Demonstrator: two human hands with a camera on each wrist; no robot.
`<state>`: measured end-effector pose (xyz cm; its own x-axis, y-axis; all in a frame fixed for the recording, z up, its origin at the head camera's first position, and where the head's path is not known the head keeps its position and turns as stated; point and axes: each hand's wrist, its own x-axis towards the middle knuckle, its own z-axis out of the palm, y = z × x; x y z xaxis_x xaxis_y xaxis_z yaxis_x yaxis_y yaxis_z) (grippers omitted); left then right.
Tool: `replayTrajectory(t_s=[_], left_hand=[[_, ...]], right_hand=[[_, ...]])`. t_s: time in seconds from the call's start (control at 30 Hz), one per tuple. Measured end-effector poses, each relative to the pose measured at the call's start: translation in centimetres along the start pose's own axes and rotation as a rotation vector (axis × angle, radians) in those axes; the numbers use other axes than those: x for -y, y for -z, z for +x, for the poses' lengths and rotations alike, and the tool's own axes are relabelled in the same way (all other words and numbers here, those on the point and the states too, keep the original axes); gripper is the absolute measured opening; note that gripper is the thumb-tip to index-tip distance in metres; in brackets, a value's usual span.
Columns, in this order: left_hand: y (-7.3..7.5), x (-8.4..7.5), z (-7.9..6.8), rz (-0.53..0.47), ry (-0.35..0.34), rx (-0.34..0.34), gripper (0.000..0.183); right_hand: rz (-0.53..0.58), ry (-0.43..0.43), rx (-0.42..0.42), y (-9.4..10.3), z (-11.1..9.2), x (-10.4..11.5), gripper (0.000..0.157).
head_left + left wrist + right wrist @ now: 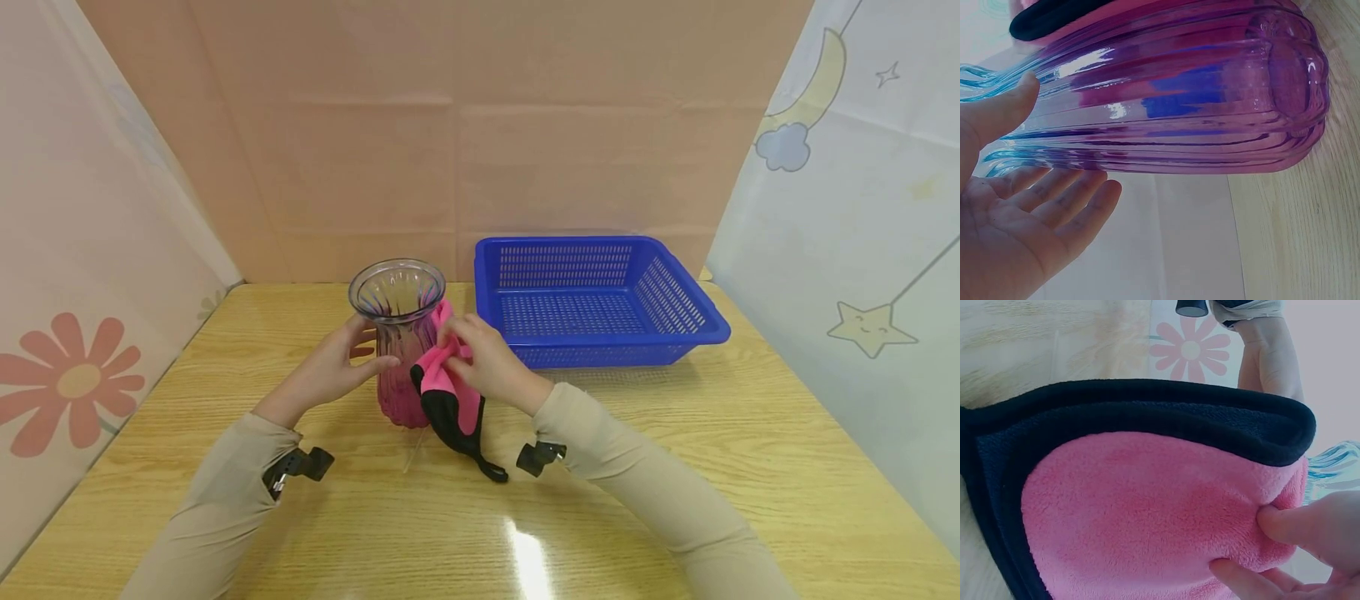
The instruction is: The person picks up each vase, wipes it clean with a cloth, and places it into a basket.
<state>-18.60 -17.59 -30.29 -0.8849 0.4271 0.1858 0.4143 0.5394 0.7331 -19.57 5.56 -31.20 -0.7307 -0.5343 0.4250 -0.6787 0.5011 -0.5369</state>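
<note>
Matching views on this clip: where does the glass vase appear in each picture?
Head: glass vase, just left of centre.
Left wrist: vase, sideways across the upper half.
Right wrist: vase, a sliver at the right edge.
Shared landmark: pink-and-black cloth, in all three.

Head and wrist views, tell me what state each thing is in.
Glass vase: upright, open at the top
Pink-and-black cloth: bunched where it is pinched
Blue basket: upright, open-topped
Left hand: thumb and fingers on either side of the vase
Right hand: pinching the cloth
</note>
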Motion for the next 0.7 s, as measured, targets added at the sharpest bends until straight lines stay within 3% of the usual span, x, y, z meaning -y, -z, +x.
replayTrajectory(t_s=[0.23,0.7], left_hand=[[0.0,-0.1,-0.1,0.007,0.013,0.002,0.070],[0.0,0.1,0.1,0.005,0.015,-0.002,0.069]], right_hand=[[-0.027,-0.029,0.046,-0.2,-0.4,-0.3,0.015],[-0.074,0.011,0.074,-0.6,-0.7,-1.1,0.018]])
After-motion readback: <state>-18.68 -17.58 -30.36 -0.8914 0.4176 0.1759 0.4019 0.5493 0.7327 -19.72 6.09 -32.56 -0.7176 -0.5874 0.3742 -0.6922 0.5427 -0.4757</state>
